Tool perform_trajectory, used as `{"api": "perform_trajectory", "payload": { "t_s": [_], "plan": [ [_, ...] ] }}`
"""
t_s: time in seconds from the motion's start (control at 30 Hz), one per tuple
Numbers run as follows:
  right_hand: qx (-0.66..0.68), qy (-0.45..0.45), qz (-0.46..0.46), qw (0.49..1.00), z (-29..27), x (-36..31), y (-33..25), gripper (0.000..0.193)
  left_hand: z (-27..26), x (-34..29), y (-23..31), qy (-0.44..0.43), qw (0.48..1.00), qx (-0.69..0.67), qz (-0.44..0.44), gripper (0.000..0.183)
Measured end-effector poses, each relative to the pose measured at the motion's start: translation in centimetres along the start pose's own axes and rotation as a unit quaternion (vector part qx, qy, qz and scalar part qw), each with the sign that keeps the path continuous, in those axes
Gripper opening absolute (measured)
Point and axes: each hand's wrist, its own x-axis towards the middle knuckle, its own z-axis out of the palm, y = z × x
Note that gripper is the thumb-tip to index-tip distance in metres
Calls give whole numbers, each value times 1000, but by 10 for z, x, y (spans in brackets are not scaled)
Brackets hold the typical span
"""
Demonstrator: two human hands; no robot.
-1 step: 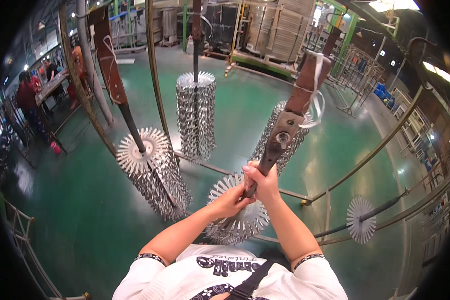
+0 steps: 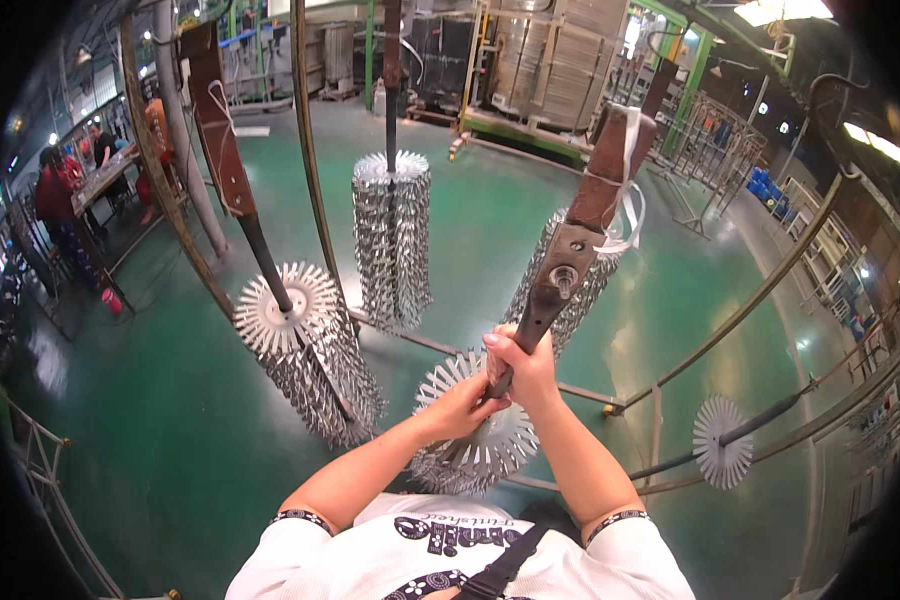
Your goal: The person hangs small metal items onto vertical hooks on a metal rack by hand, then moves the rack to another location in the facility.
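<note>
Both my hands are closed round the dark metal rod of a hanging rack. My right hand grips it higher, with the thumb along it. My left hand wraps it just below, against the right. Under them is the rack's round stack of silver metal pieces, fanned out like spokes; my hands and forearms partly cover it. Above, a bolt joins the rod to a reddish-brown bar with white ties. Behind the rod hangs another silver stack.
Two more loaded racks hang nearby, one at left and one farther back. At right, a spoked disc sits on a rod. Curved metal frame bars surround me. People stand at a far-left table.
The racks sit very slightly lower in the picture. Both hands keep the same grip on the rod.
</note>
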Motion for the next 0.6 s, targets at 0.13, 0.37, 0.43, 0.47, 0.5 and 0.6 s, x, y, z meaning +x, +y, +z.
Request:
{"api": "perform_trajectory", "payload": {
  "t_s": [0.13,0.37,0.43,0.47,0.5,0.6],
  "plan": [
    [-8,-27,6,1000,14,12,-20,35,-7,4,-8,54,994,27,88,24],
    [-123,-213,-78,966,23,30,-71,34,-23,-12,29,125,987,-26,99,23],
    [-130,-221,-169,952,10,41,-84,42,-28,-12,41,119,987,-18,102,15],
    [-101,-205,-165,959,7,44,-94,41,-31,-11,46,136,984,-21,110,15],
    [-69,-193,-162,965,8,45,-102,39,-36,-13,51,157,980,-22,118,15],
    [-80,-148,-176,970,15,34,-116,36,-47,-13,71,204,972,5,114,15]
  ]
}}
